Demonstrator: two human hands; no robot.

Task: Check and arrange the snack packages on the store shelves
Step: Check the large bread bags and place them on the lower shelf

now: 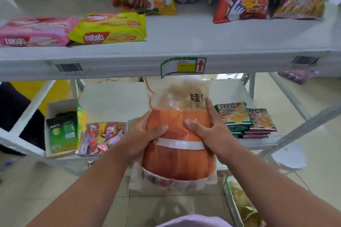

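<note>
Both hands grasp a large orange snack bag (177,140) held in front of the lower shelf (114,97), below the upper shelf's front edge (129,64). The left hand (144,134) curls around its left side, the right hand (208,131) around its right, thumbs pressing the front. The bag is puffy, glossy plastic with a translucent top and a white band.

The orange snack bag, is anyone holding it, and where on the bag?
Yes. Both hands grip the orange snack bag at its middle: the left hand on its left edge, the right hand on its right edge.
</note>
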